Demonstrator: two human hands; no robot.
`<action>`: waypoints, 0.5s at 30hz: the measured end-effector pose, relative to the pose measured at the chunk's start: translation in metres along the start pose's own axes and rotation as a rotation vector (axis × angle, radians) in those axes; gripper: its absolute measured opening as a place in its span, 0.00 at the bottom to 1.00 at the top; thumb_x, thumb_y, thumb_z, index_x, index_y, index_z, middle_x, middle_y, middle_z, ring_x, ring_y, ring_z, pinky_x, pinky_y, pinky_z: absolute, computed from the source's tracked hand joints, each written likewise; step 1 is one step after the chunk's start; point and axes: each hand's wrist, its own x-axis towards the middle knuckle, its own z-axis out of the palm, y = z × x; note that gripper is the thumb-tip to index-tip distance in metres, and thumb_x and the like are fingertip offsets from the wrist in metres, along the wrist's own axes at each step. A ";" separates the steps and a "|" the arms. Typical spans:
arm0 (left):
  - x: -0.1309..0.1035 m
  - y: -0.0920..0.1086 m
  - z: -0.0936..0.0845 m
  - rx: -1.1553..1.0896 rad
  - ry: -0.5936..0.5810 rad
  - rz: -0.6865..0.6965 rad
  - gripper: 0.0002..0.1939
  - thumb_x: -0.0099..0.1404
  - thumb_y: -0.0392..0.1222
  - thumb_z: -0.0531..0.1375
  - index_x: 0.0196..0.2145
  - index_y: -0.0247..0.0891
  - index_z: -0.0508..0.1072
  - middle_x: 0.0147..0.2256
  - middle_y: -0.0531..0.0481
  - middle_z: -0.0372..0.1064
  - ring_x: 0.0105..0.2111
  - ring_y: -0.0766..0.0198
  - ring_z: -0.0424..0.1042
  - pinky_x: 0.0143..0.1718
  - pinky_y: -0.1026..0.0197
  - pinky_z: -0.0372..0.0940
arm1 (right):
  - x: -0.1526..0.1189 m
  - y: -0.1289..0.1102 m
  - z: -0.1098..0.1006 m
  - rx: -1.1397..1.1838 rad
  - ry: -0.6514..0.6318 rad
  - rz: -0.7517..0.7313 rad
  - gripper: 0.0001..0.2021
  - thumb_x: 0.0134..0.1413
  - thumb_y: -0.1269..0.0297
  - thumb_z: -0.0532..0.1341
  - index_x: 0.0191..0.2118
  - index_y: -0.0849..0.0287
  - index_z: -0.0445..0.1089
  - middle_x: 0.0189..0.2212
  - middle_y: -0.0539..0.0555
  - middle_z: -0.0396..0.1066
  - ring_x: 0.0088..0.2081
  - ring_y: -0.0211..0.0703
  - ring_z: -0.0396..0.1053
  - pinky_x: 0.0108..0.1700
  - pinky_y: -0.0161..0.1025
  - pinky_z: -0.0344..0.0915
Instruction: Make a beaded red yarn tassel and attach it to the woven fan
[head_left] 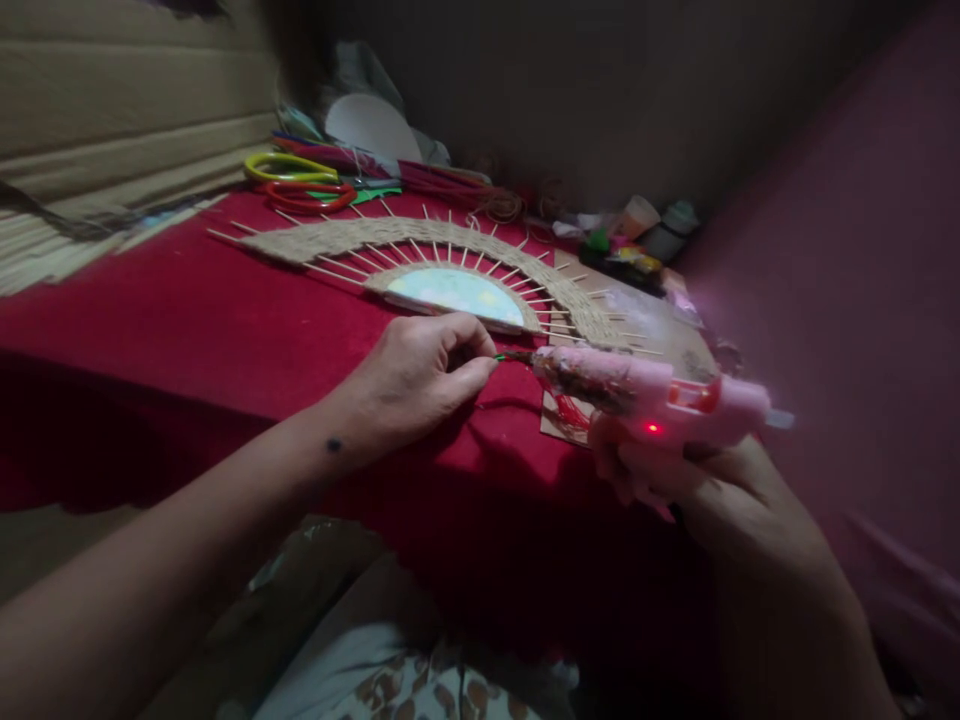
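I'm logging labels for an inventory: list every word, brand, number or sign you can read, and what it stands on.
No text can be read anywhere.
Pink glue gun: no lettering to make out, only a lit red light.
Colourful items at the back right: too small and blurred to read.

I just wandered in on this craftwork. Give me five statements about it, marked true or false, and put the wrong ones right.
1. The right hand holds a pink glue gun. True.
2. The gun's small light shines green. False: the light shines red.
3. The left hand pinches a small green piece. True.
4. The scissors lie between the hands. False: the scissors lie beyond them, past the woven band.
5. The cloth is red. True.
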 end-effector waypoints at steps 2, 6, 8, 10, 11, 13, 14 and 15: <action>0.000 0.000 0.000 0.017 0.007 0.013 0.05 0.59 0.40 0.57 0.30 0.38 0.71 0.17 0.57 0.65 0.18 0.70 0.61 0.21 0.68 0.54 | -0.002 0.001 0.001 0.000 0.001 0.008 0.12 0.56 0.61 0.62 0.22 0.54 0.68 0.24 0.52 0.69 0.25 0.42 0.64 0.21 0.35 0.60; 0.001 0.000 -0.001 0.057 0.005 0.046 0.04 0.58 0.39 0.57 0.29 0.38 0.72 0.18 0.57 0.65 0.19 0.70 0.62 0.22 0.68 0.54 | -0.004 0.002 0.007 -0.016 0.011 0.019 0.09 0.58 0.60 0.60 0.27 0.55 0.69 0.26 0.52 0.69 0.25 0.40 0.63 0.23 0.35 0.61; 0.001 -0.001 0.000 0.081 0.000 0.059 0.04 0.59 0.38 0.57 0.29 0.38 0.72 0.18 0.57 0.65 0.19 0.71 0.61 0.22 0.68 0.53 | -0.004 0.003 0.009 -0.032 0.028 0.014 0.10 0.58 0.60 0.60 0.27 0.55 0.69 0.26 0.52 0.69 0.25 0.40 0.64 0.23 0.34 0.61; 0.002 -0.002 0.000 0.101 -0.009 0.064 0.04 0.59 0.38 0.57 0.29 0.38 0.72 0.18 0.57 0.64 0.19 0.71 0.60 0.22 0.68 0.53 | -0.004 0.005 0.010 -0.047 0.045 0.020 0.12 0.59 0.60 0.60 0.25 0.56 0.68 0.25 0.52 0.70 0.25 0.40 0.65 0.23 0.34 0.62; 0.003 -0.002 0.000 0.111 -0.015 0.065 0.05 0.60 0.38 0.57 0.29 0.38 0.72 0.18 0.57 0.64 0.19 0.71 0.60 0.22 0.67 0.53 | -0.004 0.006 0.010 -0.047 0.050 0.026 0.12 0.58 0.60 0.60 0.24 0.56 0.69 0.25 0.52 0.70 0.25 0.40 0.66 0.23 0.35 0.63; 0.004 -0.002 0.001 0.133 -0.025 0.074 0.05 0.60 0.38 0.56 0.29 0.38 0.71 0.18 0.57 0.64 0.19 0.70 0.60 0.23 0.67 0.53 | -0.003 0.009 0.009 -0.029 0.054 0.043 0.12 0.57 0.59 0.61 0.25 0.56 0.71 0.25 0.53 0.71 0.25 0.41 0.67 0.23 0.35 0.64; 0.005 -0.002 0.001 0.143 -0.027 0.085 0.05 0.60 0.38 0.56 0.29 0.38 0.71 0.19 0.57 0.65 0.20 0.70 0.60 0.23 0.67 0.54 | -0.003 0.010 0.009 -0.011 0.061 0.051 0.11 0.57 0.59 0.62 0.25 0.56 0.72 0.25 0.53 0.71 0.24 0.42 0.68 0.23 0.35 0.64; 0.005 -0.002 0.000 0.152 -0.030 0.096 0.05 0.60 0.38 0.56 0.29 0.38 0.71 0.19 0.56 0.65 0.20 0.70 0.61 0.24 0.67 0.54 | -0.003 0.012 0.008 0.010 0.071 0.055 0.10 0.56 0.59 0.62 0.27 0.56 0.73 0.24 0.53 0.72 0.24 0.42 0.68 0.22 0.35 0.64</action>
